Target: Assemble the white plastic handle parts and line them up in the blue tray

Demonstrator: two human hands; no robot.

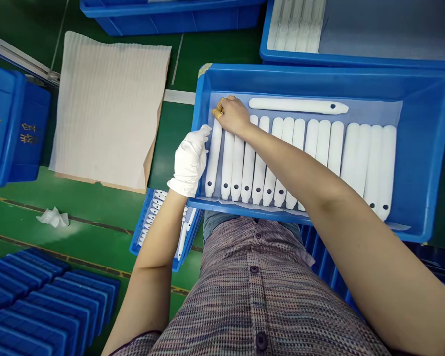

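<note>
My left hand (189,160), in a white glove, overlaps the left rim of a blue plastic bin (417,148). Its fingers are curled, and what they hold, if anything, is hidden. Inside the bin, my bare right hand (233,114) wears yellow finger cots. Its bent fingers close on the upper end of the leftmost white flat stick (213,158). More white sticks (258,168) with a hole near the lower end stand side by side to the right, partly covered by my right forearm. One white stick (296,105) lies crosswise along the far side, on a pale liner sheet (378,109).
A pale foam sheet (111,104) lies on brown card at the left. Blue bins stand at the far left (25,128), top (170,17) and top right (356,60). A smaller bin (176,264) holds white pieces below. Crumpled white paper (54,217) is on the green floor.
</note>
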